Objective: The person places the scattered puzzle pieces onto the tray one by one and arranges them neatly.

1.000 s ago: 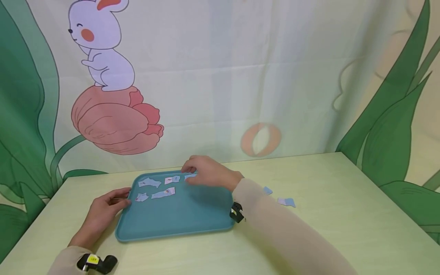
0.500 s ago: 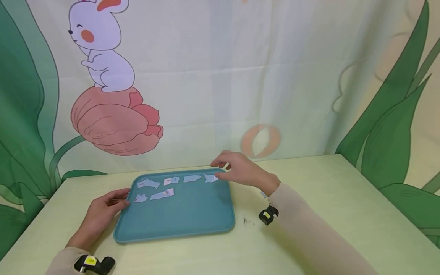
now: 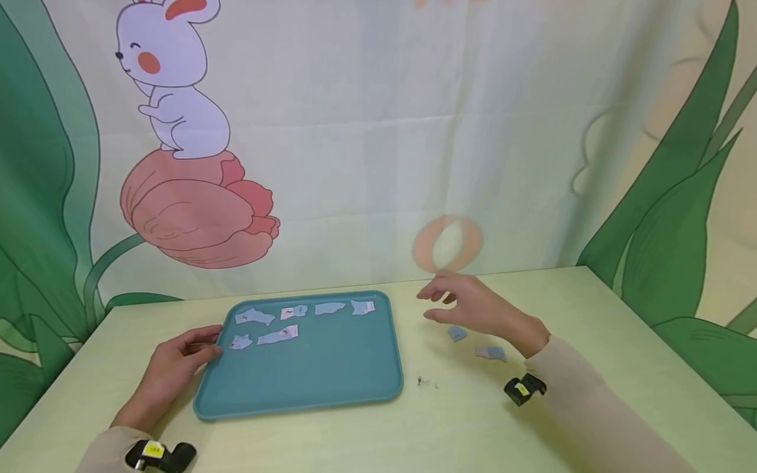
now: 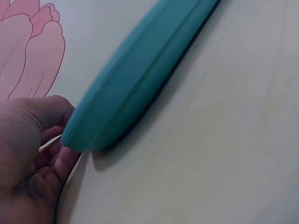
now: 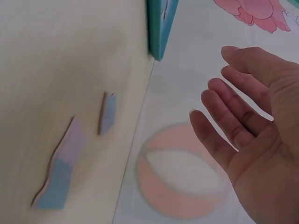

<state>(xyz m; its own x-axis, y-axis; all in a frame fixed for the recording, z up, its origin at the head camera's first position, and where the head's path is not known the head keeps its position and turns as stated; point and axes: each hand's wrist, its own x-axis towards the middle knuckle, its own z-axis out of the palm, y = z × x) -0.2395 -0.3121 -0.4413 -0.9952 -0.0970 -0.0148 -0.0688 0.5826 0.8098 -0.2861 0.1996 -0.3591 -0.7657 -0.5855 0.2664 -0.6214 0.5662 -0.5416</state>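
Observation:
A teal tray [image 3: 307, 368] lies on the table with several thin, irregular puzzle pieces [image 3: 278, 335] on it, light blue and pale pink, in two loose rows. My left hand [image 3: 177, 361] holds the tray's left rim; in the left wrist view the thumb lies at the edge and the other fingers curl beside and below it. Above the table, right of the tray, my right hand [image 3: 473, 305] hovers with fingers spread and nothing in it. Below it lie a small blue puzzle piece [image 3: 457, 333] and a longer pink-and-blue puzzle piece [image 3: 491, 353].
A printed cloth [image 3: 343, 164] with a rabbit and a flower hangs right behind the table [image 3: 621, 368]. Small dark marks [image 3: 421, 381] show on the tabletop near the tray's right side. Each wrist wears a black camera [image 3: 523, 389].
My right hand has let go of a piece at the tray's top right and moved right, off the tray. The top row now shows that added piece. My left hand stays at the rim.

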